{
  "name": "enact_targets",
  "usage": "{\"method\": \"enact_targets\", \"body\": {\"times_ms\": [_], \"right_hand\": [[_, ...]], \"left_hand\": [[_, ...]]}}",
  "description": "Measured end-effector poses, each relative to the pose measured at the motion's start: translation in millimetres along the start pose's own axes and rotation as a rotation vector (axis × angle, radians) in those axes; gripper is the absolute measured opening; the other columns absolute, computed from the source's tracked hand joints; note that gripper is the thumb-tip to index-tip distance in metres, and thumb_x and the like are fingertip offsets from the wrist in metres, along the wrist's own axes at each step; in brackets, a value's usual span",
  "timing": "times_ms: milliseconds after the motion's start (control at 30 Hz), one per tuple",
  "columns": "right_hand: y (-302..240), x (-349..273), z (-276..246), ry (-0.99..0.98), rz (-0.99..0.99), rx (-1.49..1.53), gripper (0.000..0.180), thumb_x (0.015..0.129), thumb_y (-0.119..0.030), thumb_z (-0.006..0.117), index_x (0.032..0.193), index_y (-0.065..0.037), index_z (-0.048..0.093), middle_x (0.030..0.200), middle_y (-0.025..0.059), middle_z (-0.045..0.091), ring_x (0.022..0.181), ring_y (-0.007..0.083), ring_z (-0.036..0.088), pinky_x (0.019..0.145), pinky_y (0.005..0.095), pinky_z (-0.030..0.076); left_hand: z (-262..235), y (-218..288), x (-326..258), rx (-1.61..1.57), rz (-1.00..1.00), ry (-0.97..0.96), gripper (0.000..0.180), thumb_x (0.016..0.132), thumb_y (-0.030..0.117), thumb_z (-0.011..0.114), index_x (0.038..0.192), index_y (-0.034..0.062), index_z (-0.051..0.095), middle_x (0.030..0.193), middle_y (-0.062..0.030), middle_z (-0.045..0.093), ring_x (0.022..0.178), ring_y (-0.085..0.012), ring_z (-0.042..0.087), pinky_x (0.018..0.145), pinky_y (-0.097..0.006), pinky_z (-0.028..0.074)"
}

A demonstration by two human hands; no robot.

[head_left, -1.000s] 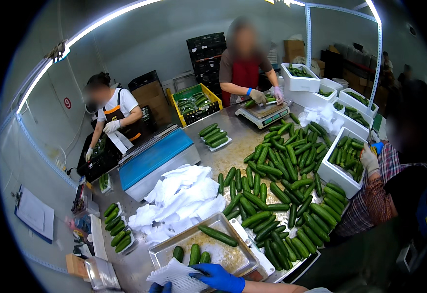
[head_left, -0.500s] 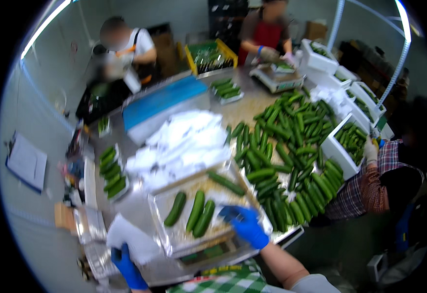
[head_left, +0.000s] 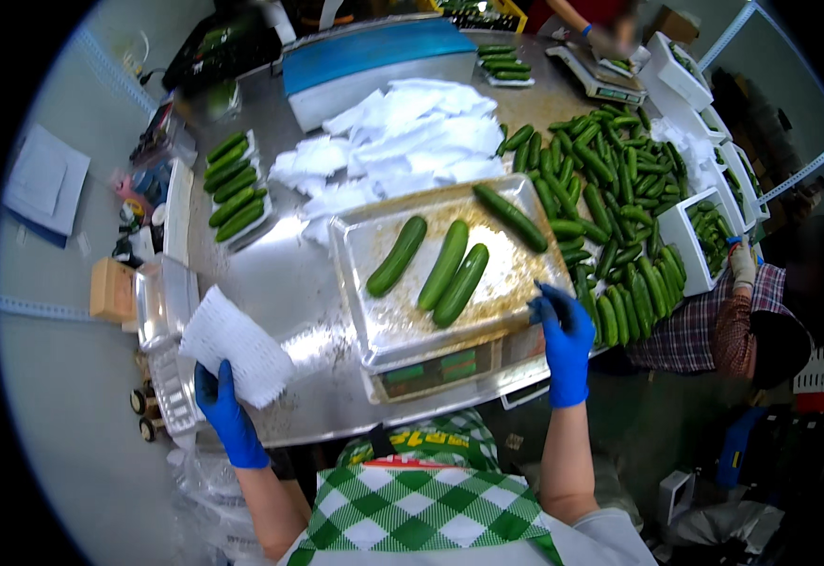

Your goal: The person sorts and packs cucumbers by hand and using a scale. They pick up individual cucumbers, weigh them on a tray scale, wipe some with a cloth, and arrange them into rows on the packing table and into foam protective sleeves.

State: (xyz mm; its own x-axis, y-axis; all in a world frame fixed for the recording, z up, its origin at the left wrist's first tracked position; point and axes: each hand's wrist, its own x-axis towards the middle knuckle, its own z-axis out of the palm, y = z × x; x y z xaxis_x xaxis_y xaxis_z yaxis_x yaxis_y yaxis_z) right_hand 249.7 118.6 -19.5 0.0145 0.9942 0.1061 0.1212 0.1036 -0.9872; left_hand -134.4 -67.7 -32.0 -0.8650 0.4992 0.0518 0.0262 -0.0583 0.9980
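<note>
The left hand (head_left: 230,415) pinched a white foam sheet (head_left: 233,347); the right hand (head_left: 568,347), empty and half open, hung near the metal tray (head_left: 384,330) holding four cucumbers (head_left: 444,265).

A pale grey wall (head_left: 82,406) curves up the left side, with papers on a blue-backed board (head_left: 54,179) fixed to it and a perforated metal strip (head_left: 110,80) slanting down its upper part. The broad steel counter (head_left: 308,274) catches bright overhead glare on its bare left half. At upper right stands a slim, pale metal post (head_left: 728,36). The floor (head_left: 638,406) is dark and dimly lit, with a white slotted basket (head_left: 815,373) at far right.
</note>
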Motion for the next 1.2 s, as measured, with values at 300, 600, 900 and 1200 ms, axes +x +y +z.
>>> {"method": "enact_targets", "body": {"times_ms": [300, 600, 900, 1200], "right_hand": [[-5.5, 31.0, 71.3, -0.093, -0.541, -0.647, 0.034, 0.084, -0.014, 0.059, 0.116, -0.004, 0.054, 0.112, 0.0175, 0.056, 0.102, 0.0337, 0.052, 0.085, 0.039, 0.043], [-20.7, -14.0, 43.4, -0.255, 0.255, 0.316, 0.019, 0.086, -0.014, 0.059, 0.078, 0.003, 0.061, 0.059, 0.0063, 0.057, 0.055, 0.0128, 0.055, 0.052, 0.0234, 0.042], [-30.0, 6.5, 81.1, -0.053, 0.021, -0.526, 0.081, 0.078, -0.023, 0.067, 0.142, -0.013, 0.019, 0.092, 0.0155, 0.061, 0.063, 0.0207, 0.058, 0.06, 0.0341, 0.048], [-22.6, 37.5, 105.4, -0.156, 0.155, -0.816, 0.091, 0.073, -0.025, 0.067, 0.143, -0.012, 0.01, 0.094, 0.0237, 0.061, 0.083, 0.0376, 0.06, 0.071, 0.0429, 0.048]], "left_hand": [[-54.4, -22.2, 14.8, 0.023, -0.008, 0.062, 0.033, 0.085, 0.002, 0.058, 0.117, -0.0043, 0.053, 0.11, -0.0084, 0.059, 0.096, -0.0138, 0.053, 0.087, -0.027, 0.042], [-97.8, -64.6, 35.3, 0.046, 0.013, 0.106, 0.038, 0.084, 0.0, 0.059, 0.12, -0.0047, 0.05, 0.115, -0.0103, 0.056, 0.1, -0.0149, 0.052, 0.089, -0.027, 0.041], [-45.4, -74.4, 50.7, 0.426, 0.506, -0.047, 0.035, 0.078, -0.012, 0.046, 0.11, -0.0018, 0.056, 0.112, -0.0138, 0.058, 0.105, -0.0244, 0.053, 0.095, -0.034, 0.038], [-39.1, -183.2, 17.5, 0.738, 0.354, -0.539, 0.039, 0.07, -0.005, 0.058, 0.108, 0.0045, 0.06, 0.106, -0.0166, 0.058, 0.098, -0.034, 0.053, 0.089, -0.037, 0.041]]}}
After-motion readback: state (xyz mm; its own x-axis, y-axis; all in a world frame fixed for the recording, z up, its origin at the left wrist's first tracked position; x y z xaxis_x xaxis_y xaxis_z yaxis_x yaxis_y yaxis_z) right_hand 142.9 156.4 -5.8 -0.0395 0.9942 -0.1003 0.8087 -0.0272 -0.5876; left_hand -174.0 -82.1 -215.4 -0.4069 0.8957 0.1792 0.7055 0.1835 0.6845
